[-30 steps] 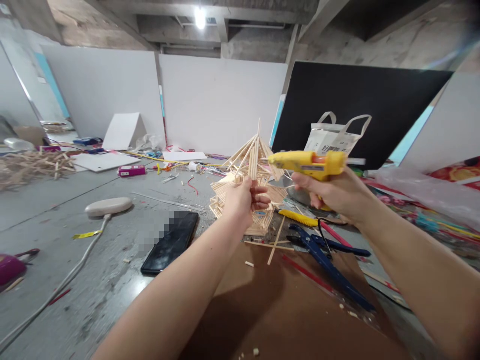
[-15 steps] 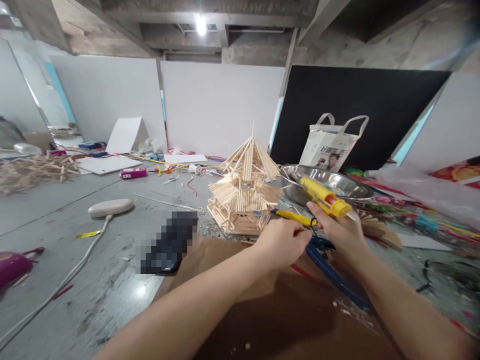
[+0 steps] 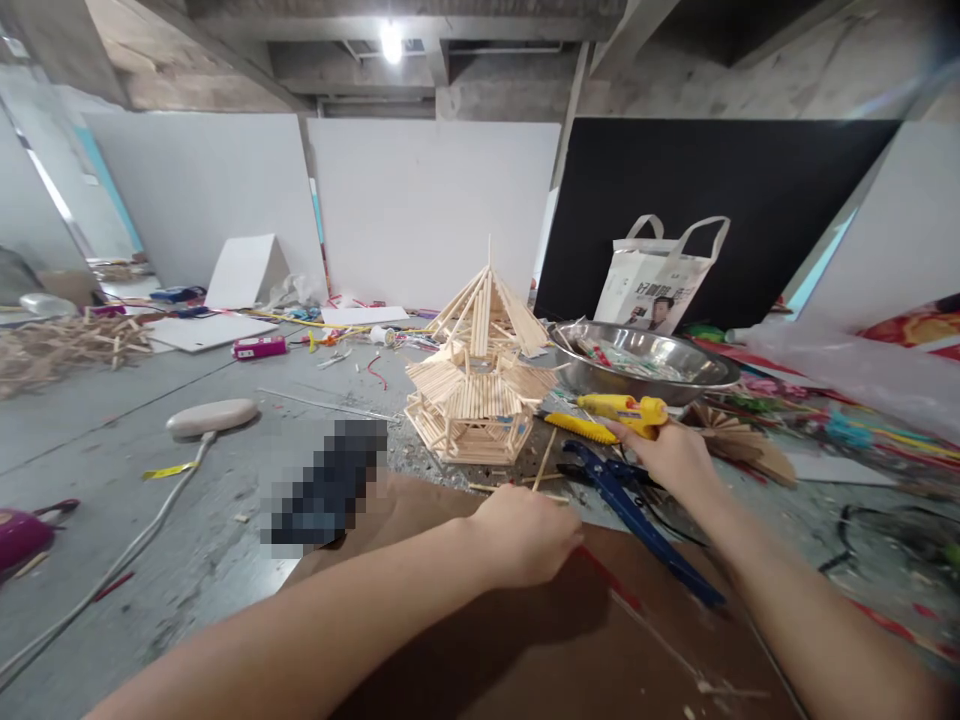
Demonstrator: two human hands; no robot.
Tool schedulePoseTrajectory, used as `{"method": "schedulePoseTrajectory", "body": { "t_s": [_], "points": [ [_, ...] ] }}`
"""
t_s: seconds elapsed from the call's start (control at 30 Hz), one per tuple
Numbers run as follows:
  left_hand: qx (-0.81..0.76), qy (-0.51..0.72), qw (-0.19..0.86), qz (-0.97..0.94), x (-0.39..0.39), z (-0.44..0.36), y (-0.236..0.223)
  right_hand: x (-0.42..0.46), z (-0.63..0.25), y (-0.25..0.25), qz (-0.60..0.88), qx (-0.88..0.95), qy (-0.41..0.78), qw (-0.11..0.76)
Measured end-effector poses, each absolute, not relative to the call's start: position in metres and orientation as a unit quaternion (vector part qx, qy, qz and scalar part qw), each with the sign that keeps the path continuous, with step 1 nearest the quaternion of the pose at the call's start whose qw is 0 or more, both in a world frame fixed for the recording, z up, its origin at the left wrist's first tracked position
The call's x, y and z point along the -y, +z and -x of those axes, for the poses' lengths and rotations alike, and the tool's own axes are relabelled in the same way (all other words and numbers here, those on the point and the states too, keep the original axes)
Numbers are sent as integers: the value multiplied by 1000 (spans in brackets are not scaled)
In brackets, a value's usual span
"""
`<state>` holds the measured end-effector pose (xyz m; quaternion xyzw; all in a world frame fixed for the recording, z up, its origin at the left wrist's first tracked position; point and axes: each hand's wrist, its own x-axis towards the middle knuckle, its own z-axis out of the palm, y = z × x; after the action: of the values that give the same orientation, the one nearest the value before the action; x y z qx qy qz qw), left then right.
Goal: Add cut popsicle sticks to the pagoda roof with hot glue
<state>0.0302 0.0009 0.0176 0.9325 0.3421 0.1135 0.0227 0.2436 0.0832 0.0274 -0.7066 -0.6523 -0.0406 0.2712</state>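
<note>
A small pagoda built of thin wooden sticks stands on the grey floor ahead of me. My right hand is wrapped round a yellow glue gun held low beside the pagoda, its nozzle pointing left. My left hand rests curled on the edge of a brown cardboard sheet, fingertips at loose wooden sticks; what they grip is hidden. Blue-handled pliers lie between my hands.
A steel bowl sits behind the glue gun, a white tote bag behind it. A phone lies left of the cardboard. A cable with a beige plug block, a heap of sticks and scattered craft litter cover the floor.
My left hand let go of the pagoda, which now stands on the floor, and dropped to the loose sticks. My right hand lowered the glue gun from roof height to near the floor.
</note>
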Motion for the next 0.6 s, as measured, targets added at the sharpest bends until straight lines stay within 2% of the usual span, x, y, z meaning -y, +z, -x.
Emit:
{"method": "schedulePoseTrajectory", "body": {
  "t_s": [0.13, 0.23, 0.37, 0.47, 0.6],
  "points": [
    [-277, 187, 10, -942, 10, -17, 5, -83, -245, 32, 727, 627, 38, 277],
    [-193, 190, -13, -963, 19, -19, -3, -81, -244, 32, 732, 610, 81, 293],
    [-148, 177, -24, -973, 22, -22, -10, -83, -244, 26, 743, 609, 59, 273],
    [-197, 173, -27, -965, 16, -17, -8, -86, -246, 20, 744, 610, 55, 267],
    [-376, 165, -23, -912, 0, -3, -3, -87, -248, 17, 741, 597, 103, 289]
  ]
}}
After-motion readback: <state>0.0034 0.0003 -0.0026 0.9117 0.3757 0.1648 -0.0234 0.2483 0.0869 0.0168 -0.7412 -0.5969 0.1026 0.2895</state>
